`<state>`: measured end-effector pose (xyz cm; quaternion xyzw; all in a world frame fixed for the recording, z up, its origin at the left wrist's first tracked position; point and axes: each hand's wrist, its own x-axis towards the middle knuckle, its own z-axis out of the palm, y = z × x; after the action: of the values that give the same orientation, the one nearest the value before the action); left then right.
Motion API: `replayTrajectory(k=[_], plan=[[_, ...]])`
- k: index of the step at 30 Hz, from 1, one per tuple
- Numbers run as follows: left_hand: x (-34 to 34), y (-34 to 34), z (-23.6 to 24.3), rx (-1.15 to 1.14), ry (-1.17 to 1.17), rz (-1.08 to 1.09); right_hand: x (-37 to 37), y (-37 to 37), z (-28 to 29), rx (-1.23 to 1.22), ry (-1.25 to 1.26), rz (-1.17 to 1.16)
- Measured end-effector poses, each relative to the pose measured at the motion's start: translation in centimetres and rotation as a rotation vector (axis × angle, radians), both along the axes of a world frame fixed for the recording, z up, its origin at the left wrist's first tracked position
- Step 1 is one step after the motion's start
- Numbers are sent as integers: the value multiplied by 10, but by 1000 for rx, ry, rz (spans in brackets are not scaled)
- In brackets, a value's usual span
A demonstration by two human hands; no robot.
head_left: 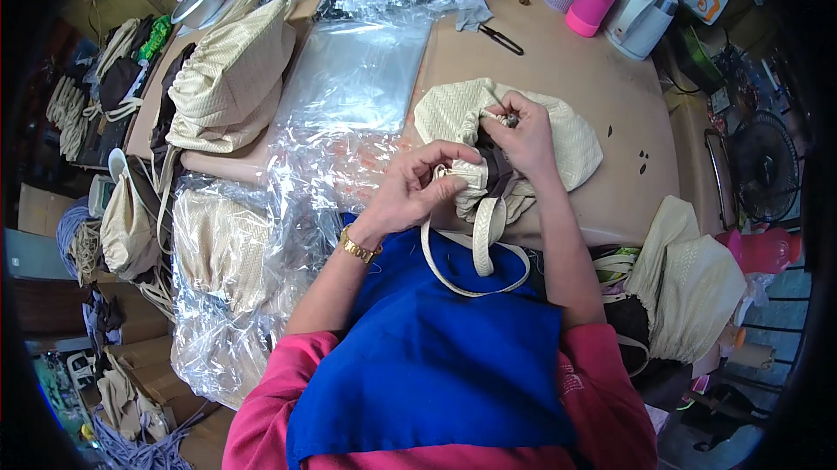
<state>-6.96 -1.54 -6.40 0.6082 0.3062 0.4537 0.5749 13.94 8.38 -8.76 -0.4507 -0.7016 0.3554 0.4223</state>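
A cream woven drawstring bag [571, 143] with a dark brown lining lies gathered on the table before me. My left hand [418, 187] grips the bag's bunched rim, thumb and fingers closed on the cream fabric. At the far side of the opening, my right hand [527, 134] pinches close to a small dark metallic piece [512, 120]. Whether that piece is a cord stopper or another fitting is too small to tell. The bag's cream strap [482, 243] loops down over the table edge onto my blue apron [427, 357].
Clear plastic bags [357, 78] lie left of centre. Another cream bag [235, 73] stands at far left; a plastic-wrapped one [222, 243] is nearer. Black thread snips [501, 39], a pink bottle [593, 3] and a white kettle [641, 17] are at the back. More bags [689, 282] hang at right.
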Motion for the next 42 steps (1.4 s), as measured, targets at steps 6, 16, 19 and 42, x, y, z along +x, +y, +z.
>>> replayTrajectory(k=[6, 16, 19, 42], plan=[[2, -10, 17, 110, 208, 147, 22, -66, 72, 138, 209, -52], [4, -16, 16, 85, 308, 192, 32, -123, 100, 712, -636, -99], [5, -16, 17, 118, 318, 204, 26, -125, 103, 717, -672, -89], [6, -16, 21, 34, 222, 155, 20, -121, 110, 746, -762, -31]])
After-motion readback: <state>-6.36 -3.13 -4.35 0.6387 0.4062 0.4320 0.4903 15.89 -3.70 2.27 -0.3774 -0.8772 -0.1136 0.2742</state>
